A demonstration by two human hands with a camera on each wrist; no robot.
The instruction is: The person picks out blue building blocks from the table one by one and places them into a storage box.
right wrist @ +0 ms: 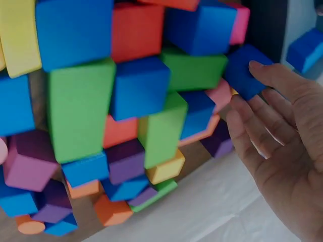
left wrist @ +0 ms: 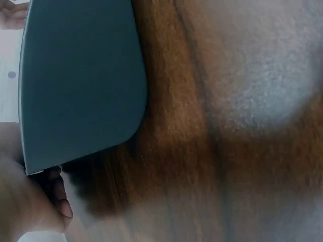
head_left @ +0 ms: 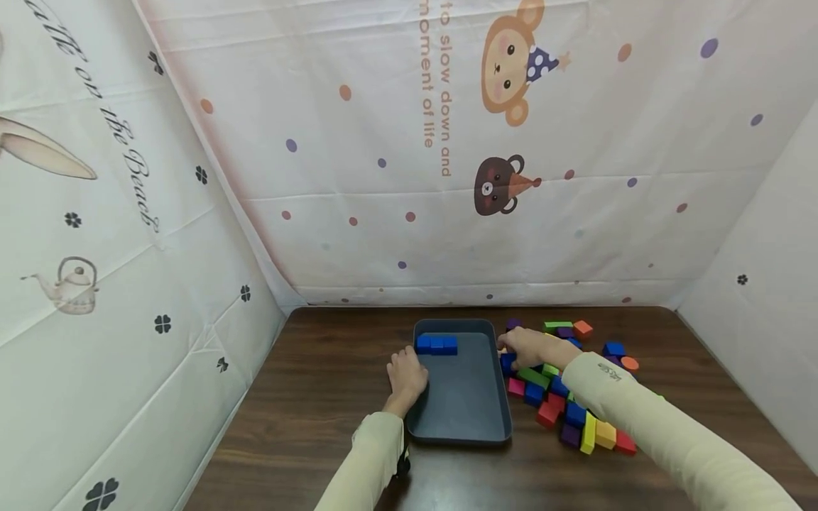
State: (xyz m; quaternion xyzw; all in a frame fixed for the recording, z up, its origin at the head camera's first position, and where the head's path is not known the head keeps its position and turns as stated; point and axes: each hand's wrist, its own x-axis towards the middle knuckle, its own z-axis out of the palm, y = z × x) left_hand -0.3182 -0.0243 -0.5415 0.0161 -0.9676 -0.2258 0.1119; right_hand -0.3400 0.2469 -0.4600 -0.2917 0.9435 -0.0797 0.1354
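Dark brown wood-grain tabletop (head_left: pixel 319 397) carries a dark grey rectangular plastic tray (head_left: pixel 463 397), with a heap of coloured foam blocks (head_left: pixel 569 397) just to its right. Three blue foam cubes (head_left: pixel 437 344) sit in a row against the tray's far left corner.

The left hand (head_left: pixel 406 376) rests on the tray's left rim. In the left wrist view its fingers (left wrist: pixel 53 194) curl round the rim of the tray (left wrist: pixel 81 91), gripping it against the tabletop (left wrist: pixel 227 126).

The right hand (head_left: pixel 529 346) reaches over the near edge of the heap, just beside the tray's right wall. In the right wrist view its fingers (right wrist: pixel 262 126) lie loosely together and only slightly bent, palm open, with the fingertips touching a blue foam cube (right wrist: pixel 245 70) at the edge of the heap; they press against it rather than pinch it. That cube lies among green, red, purple, orange and yellow blocks (right wrist: pixel 126 116), close to the tray's wall.

White printed cloth with cartoon bears and dots (head_left: pixel 498 142) hangs behind and beside the table.
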